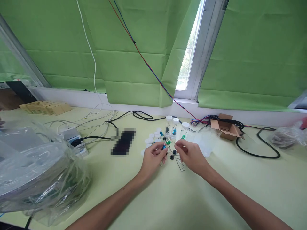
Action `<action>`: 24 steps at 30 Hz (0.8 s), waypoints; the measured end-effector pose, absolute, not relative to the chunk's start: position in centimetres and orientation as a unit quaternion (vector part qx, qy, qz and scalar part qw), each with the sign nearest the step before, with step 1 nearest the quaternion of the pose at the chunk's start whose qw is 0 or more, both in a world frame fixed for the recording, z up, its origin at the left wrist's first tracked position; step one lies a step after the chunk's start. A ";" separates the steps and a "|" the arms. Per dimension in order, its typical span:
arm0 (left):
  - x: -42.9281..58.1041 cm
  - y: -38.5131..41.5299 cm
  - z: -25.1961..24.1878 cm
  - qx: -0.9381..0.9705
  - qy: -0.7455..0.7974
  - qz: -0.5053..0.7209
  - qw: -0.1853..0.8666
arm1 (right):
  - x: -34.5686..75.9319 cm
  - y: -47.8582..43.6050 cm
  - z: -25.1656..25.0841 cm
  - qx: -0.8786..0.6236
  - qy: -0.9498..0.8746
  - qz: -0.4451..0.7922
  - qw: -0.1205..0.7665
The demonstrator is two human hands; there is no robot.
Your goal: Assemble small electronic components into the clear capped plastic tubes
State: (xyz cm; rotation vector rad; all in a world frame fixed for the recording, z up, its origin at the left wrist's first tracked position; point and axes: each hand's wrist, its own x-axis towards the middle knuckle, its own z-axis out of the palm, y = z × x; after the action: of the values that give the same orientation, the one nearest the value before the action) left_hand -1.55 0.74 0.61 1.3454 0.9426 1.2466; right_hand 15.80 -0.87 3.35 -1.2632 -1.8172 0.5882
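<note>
My left hand pinches a small blue part between thumb and fingertips. Just to its right, my right hand has thumb and forefinger pressed together; whatever is in them is too small to make out. Between and behind the hands lie small green parts and black parts, with thin metal pieces among them. L-shaped hex keys rest on the table near my right hand. Behind stand clear tubes with white lids, holding coloured parts, and several white caps sit to the left.
On the yellow-green table, a large plastic-wrapped spool fills the left. A blurred dark rectangle, a power strip and black cable lie further back. An open cardboard box and clear bags are at right.
</note>
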 end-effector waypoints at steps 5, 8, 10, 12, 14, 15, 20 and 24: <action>-1.9 1.3 0.4 0.539 0.416 0.551 0.483 | 16.0 -0.5 1.9 -0.496 -0.801 0.132 0.309; -1.9 1.3 0.3 0.531 0.418 0.567 0.471 | 15.9 -0.5 1.3 -0.510 -0.807 0.129 0.267; -1.8 1.3 0.3 0.527 0.419 0.572 0.469 | 15.8 -0.7 1.0 -0.520 -0.806 0.130 0.252; -1.8 1.2 0.2 0.528 0.419 0.570 0.469 | 15.7 -0.8 0.7 -0.522 -0.806 0.132 0.247; -1.8 1.1 0.2 0.532 0.421 0.565 0.469 | 15.6 -0.9 0.5 -0.516 -0.810 0.136 0.245; -1.8 1.1 0.2 0.534 0.421 0.564 0.469 | 15.6 -1.0 0.4 -0.510 -0.813 0.139 0.244; -1.8 1.1 0.0 0.532 0.420 0.568 0.466 | 15.4 -0.9 0.2 -0.493 -0.820 0.145 0.252; -1.8 1.1 0.0 0.527 0.425 0.573 0.462 | 15.4 -0.7 0.1 -0.488 -0.817 0.152 0.268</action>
State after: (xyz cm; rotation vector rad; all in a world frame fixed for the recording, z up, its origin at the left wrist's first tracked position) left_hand -1.84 1.14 0.05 1.2967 1.0443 1.4081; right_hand 15.38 -0.69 0.06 -1.3152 -2.2034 0.4095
